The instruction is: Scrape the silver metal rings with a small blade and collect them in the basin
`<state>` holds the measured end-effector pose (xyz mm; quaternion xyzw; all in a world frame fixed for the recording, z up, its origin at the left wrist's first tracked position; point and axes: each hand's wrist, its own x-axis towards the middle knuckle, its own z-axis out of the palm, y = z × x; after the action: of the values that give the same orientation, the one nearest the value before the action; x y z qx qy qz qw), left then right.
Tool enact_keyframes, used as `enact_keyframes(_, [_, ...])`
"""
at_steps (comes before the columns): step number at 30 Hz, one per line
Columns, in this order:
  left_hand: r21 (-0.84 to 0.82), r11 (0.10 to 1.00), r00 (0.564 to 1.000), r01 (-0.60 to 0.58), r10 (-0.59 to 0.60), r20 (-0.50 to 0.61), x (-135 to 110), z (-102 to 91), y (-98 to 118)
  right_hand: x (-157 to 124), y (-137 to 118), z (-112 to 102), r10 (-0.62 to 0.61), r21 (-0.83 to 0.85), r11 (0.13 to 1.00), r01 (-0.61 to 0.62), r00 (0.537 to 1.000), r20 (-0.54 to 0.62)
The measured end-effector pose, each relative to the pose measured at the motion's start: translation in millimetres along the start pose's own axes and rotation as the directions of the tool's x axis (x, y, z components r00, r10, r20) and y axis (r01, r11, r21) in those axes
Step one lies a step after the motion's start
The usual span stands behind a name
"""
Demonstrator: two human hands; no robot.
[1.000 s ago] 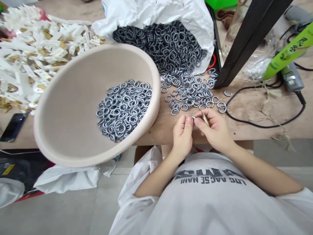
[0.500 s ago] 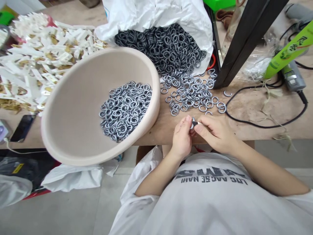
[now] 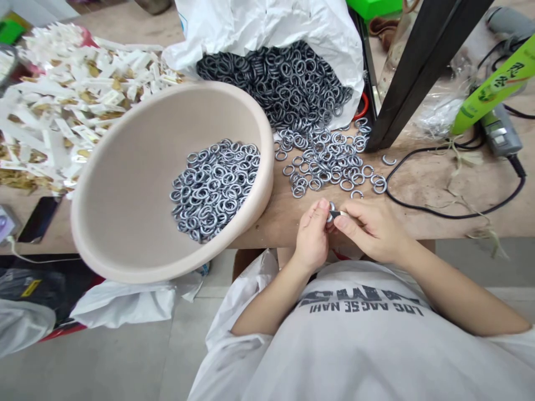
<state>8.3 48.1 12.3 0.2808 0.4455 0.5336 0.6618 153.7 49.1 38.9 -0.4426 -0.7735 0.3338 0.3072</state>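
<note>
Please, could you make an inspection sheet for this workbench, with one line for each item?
Surface: wooden bench, scuffed.
Job's things: grey rings in a beige bowl; dark rings in a white bag; loose rings on the bench.
Clutter: pile of white tags; phone.
Hands: left hand pinches a ring; right hand pinches a small dark piece against it.
Cables: black cable runs from a grey power tool.
Surroundings: tiled floor.
</note>
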Motion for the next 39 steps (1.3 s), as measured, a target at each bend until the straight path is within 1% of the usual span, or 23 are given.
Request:
enact_keyframes(2, [0.011, 1.0, 0.999, 0.004, -0.004, 0.034, -2, -0.5, 1, 2, 7, 0, 0.029, 0.008, 1.0, -0.03, 1.0, 0.009])
enact_keyframes(3, [0.021, 1.0, 0.997, 0.008, -0.009, 0.077, -4, -0.8, 1, 4, 12, -1, 0.063, 0.01, 0.998, -0.063, 0.998, -0.002])
enact_keyframes(5, [0.034, 0.999, 0.984, 0.017, -0.022, 0.177, -6, -1.9, 5, 6, 25, -4, 0.158, 0.002, 0.987, -0.159, 0.985, -0.071])
enact_keyframes(7, [0.019, 1.0, 0.973, 0.008, -0.012, 0.231, -5, -4.2, 9, 7, 37, -9, 0.229, -0.038, 0.971, -0.237, 0.961, -0.155])
enact_keyframes(9, [0.004, 1.0, 0.976, -0.019, 0.017, 0.217, -1, -8.2, 12, 3, 44, -13, 0.242, -0.177, 0.944, -0.277, 0.95, -0.196])
enact_keyframes(11, [0.016, 0.999, 0.982, -0.032, 0.029, 0.188, 4, -13.4, 14, -3, 45, -14, 0.244, -0.376, 0.875, -0.304, 0.949, -0.198])
enact_keyframes(13, [0.03, 1.0, 0.987, 0.007, -0.011, 0.158, 9, -18.8, 13, -8, 46, -12, 0.263, -0.51, 0.796, -0.325, 0.945, -0.192])
enact_keyframes(15, [0.025, 0.996, 0.988, 0.083, -0.085, 0.131, 13, -23.1, 13, -10, 47, -9, 0.282, -0.544, 0.767, -0.34, 0.941, -0.189])
enact_keyframes(16, [0.019, 0.993, 0.985, 0.121, -0.122, 0.121, 14, -24.4, 12, -10, 48, -8, 0.28, -0.529, 0.778, -0.339, 0.941, -0.191])
enact_keyframes(18, [-0.002, 0.984, 0.978, 0.176, -0.174, 0.113, 15, -24.6, 12, -9, 47, -7, 0.246, -0.425, 0.85, -0.311, 0.948, -0.2])
enact_keyframes(20, [-0.026, 0.977, 0.972, 0.21, -0.206, 0.116, 13, -20.6, 11, -8, 42, -6, 0.193, -0.22, 0.944, -0.245, 0.953, -0.234])
enact_keyframes(21, [-0.028, 0.974, 0.967, 0.226, -0.221, 0.125, 12, -17.1, 10, -8, 38, -4, 0.172, -0.105, 0.973, -0.205, 0.95, -0.259])
enact_keyframes(23, [-0.017, 0.968, 0.959, 0.252, -0.248, 0.137, 8, -8.0, 5, -9, 28, 2, 0.141, 0.07, 0.99, -0.125, 0.937, -0.32])
enact_keyframes(24, [-0.011, 0.966, 0.956, 0.259, -0.255, 0.142, 6, -3.3, 3, -9, 23, 6, 0.128, 0.117, 0.989, -0.092, 0.929, -0.348])
enact_keyframes(26, [-0.014, 0.968, 0.959, 0.249, -0.245, 0.143, 2, 4.4, -2, -10, 16, 16, 0.083, 0.145, 0.989, -0.027, 0.916, -0.393])
enact_keyframes(28, [-0.02, 0.978, 0.97, 0.208, -0.204, 0.133, 0, 8.0, -6, -11, 15, 24, 0.031, 0.126, 0.992, 0.025, 0.906, -0.421])
enact_keyframes(30, [-0.009, 0.988, 0.98, 0.155, -0.153, 0.124, 0, 7.4, -6, -11, 16, 28, 0.016, 0.11, 0.993, 0.036, 0.901, -0.433])
enact_keyframes(32, [0.003, 0.99, 0.982, 0.139, -0.138, 0.127, 0, 4.5, -5, -10, 19, 27, 0.062, 0.14, 0.99, -0.001, 0.898, -0.436])
enact_keyframes(34, [0.018, 0.986, 0.974, 0.168, -0.169, 0.149, 1, 1.9, -4, -8, 20, 22, 0.105, 0.193, 0.981, -0.024, 0.9, -0.422])
enact_keyframes(37, [0.026, 0.982, 0.968, 0.186, -0.188, 0.167, 1, 1.4, -3, -2, 21, 12, 0.086, 0.234, 0.972, -0.005, 0.937, -0.338])
enact_keyframes(39, [0.015, 0.986, 0.972, 0.167, -0.167, 0.167, 1, 2.9, -2, 1, 20, 6, 0.101, 0.238, 0.971, -0.027, 0.946, -0.306])
